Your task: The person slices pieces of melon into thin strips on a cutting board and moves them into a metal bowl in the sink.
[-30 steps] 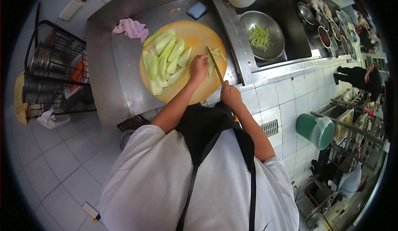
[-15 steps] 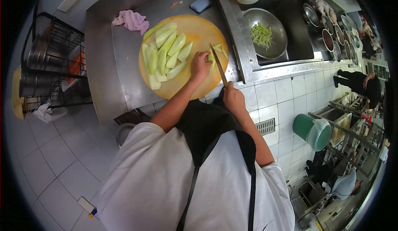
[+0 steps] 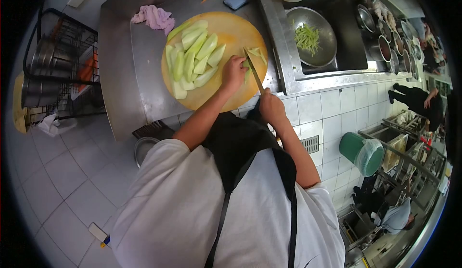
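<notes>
Wedges [image 3: 193,58] of pale green vegetable: lay heaped along the left edge of the round board [image 3: 231,25], left of both hands. Left hand [image 3: 234,73]: mostly closed, held a green piece [image 3: 247,76] near the right edge. Knife [image 3: 254,69]: slanted alongside. Right hand [image 3: 272,108]: gripped it fully, just off the lower right edge.
</notes>
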Motion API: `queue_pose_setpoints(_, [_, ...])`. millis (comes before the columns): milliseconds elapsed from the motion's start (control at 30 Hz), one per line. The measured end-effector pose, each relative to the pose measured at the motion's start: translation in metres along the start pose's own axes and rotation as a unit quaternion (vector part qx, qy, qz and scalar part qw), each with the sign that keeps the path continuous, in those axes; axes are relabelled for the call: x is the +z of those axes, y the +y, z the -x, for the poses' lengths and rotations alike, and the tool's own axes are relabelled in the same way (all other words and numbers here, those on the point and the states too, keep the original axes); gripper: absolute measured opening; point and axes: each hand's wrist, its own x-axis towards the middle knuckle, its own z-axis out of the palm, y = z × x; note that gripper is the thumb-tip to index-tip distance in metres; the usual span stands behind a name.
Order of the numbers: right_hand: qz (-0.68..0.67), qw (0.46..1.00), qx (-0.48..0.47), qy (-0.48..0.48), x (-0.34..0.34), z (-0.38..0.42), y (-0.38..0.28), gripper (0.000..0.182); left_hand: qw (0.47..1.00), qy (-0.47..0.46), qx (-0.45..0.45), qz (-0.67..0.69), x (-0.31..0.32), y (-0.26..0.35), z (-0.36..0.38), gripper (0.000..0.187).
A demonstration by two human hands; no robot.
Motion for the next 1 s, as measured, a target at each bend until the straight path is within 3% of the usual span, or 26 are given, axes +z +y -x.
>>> queue_pose_setpoints(233, [-0.047, 0.999, 0.005, -0.004, 0.048, -0.032, 0.023, 0.021, 0.999, 0.015, -0.019, 0.048, 0.004, -0.003, 0.005, 0.036])
queue_pose_setpoints(300, [-0.088, 0.995, -0.043, 0.012, 0.041, -0.035, 0.036, 0.022, 0.998, 0.022, -0.035, 0.05, 0.007, -0.003, 0.007, 0.037])
queue_pose_setpoints(467, [-0.053, 0.997, -0.02, 0.048, 0.014, -0.019, 0.013, 0.021, 0.996, 0.036, -0.046, 0.06, 0.007, -0.01, 0.008, 0.035])
queue_pose_setpoints(1000, [-0.012, 1.0, 0.004, 0.003, 0.01, -0.003, 0.003, 0.015, 0.995, 0.037, -0.051, 0.078, 0.003, -0.002, 0.008, 0.036])
